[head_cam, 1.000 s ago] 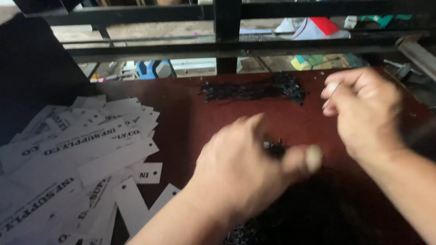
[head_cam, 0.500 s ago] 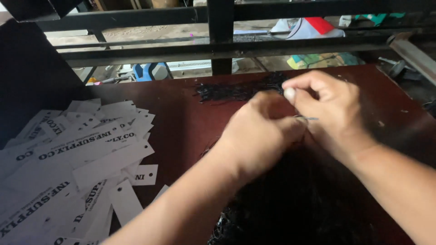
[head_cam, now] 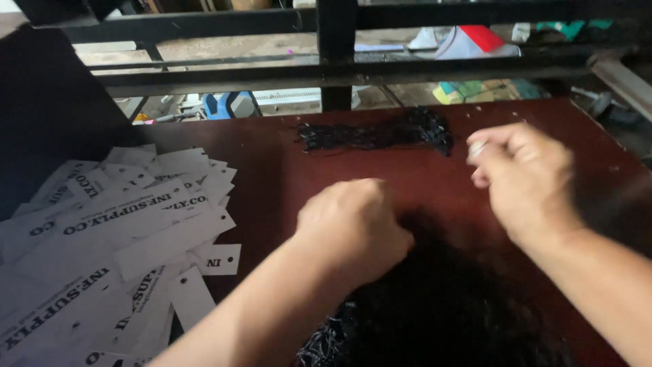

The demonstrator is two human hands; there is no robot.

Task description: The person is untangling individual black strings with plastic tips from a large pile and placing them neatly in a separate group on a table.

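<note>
A dark reddish-brown wooden tabletop [head_cam: 272, 170] is being worked at by 2 bare hands. The left hand [head_cam: 353, 228] is being held curled, knuckles up, at the near middle of the tabletop, its fingertips being pressed into the edge of a large loose heap of black string loops [head_cam: 435, 306] lying at the tabletop's near edge; whether any strands are being gripped cannot be told, since the fingers are hidden under the hand. The right hand [head_cam: 526, 180] is being held above the tabletop's right part, apart from the left hand, with thumb and forefinger being pinched together on a small pale object [head_cam: 477, 148], too blurred to identify. A neat bundle of black string loops [head_cam: 377, 134] is lying towards the tabletop's far edge, beyond both hands. A scattered pile of white rectangular paper tags with black print [head_cam: 115, 238] is covering the tabletop's left side. Black metal rails [head_cam: 339, 41] are running beyond the tabletop's far edge.
</note>
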